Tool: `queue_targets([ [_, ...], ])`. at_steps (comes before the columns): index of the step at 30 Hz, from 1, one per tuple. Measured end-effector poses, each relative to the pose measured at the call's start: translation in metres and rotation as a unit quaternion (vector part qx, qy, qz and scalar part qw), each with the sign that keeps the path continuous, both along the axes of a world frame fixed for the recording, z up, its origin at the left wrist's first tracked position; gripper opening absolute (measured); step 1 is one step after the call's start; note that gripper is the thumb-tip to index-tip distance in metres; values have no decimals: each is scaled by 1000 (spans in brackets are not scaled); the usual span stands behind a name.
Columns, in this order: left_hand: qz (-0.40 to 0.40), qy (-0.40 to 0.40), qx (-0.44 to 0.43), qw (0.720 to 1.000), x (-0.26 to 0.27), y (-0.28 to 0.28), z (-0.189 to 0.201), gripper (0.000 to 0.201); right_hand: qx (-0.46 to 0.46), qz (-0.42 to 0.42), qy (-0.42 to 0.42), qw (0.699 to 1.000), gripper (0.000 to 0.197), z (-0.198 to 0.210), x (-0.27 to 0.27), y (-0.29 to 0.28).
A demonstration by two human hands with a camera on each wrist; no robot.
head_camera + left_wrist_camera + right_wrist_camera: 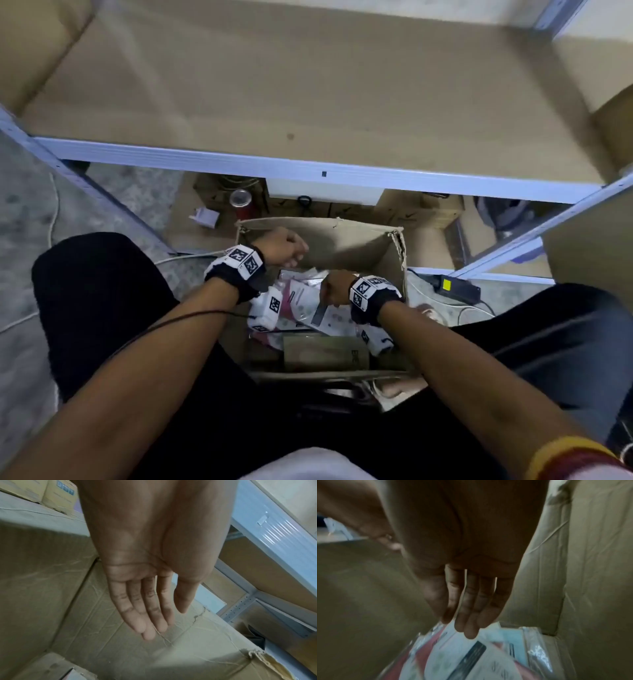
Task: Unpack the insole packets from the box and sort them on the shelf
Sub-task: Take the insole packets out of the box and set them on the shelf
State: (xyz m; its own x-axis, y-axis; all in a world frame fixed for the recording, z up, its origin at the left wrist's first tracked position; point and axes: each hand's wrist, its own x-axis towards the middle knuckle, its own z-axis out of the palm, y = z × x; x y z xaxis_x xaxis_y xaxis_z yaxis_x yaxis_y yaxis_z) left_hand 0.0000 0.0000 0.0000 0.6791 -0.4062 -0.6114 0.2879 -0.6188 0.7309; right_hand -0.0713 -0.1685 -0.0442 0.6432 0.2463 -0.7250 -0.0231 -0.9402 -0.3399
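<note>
An open cardboard box (346, 236) stands on the floor between my knees, below the shelf (308, 85). Pink-and-white insole packets (305, 305) in clear plastic lie heaped inside it. My right hand (334, 286) reaches down into the box, fingers straight. In the right wrist view its fingertips (471, 632) touch the top packet (462, 655), which has a dark strip. My left hand (287, 250) hovers over the box's far left corner. The left wrist view shows the left hand (154, 615) flat and empty above the box's bare inner wall (120, 649).
The shelf board is lined with cardboard behind a pale blue rail (308, 171). Under it sit cartons and a red can (240, 198). A black power adapter (455, 287) with cables lies right of the box. A flat olive carton (325, 353) fills the box's near end.
</note>
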Motion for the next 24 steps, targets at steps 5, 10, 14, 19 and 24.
queue_targets([
  [5, -18, -17, 21, 999, 2, -9, -6, 14, -105, 120, 41, 986, 53, -45, -25, 22],
  [10, -9, -16, 22, 1000, 8, -5, -9, 20, -114, 74, 69, 988, 34, -72, -35, 30],
  [14, -1, -4, 22, 1000, 11, -1, -14, 24, -114, 153, 103, 976, 63, -80, -39, 32],
  [19, 10, 16, 16, 1000, 12, 2, -25, 22, -68, 63, 48, 994, 46, -70, -6, 20],
  [24, 28, 22, 10, 999, 14, 8, -30, 13, -67, 16, -9, 998, 31, -72, 8, -2],
])
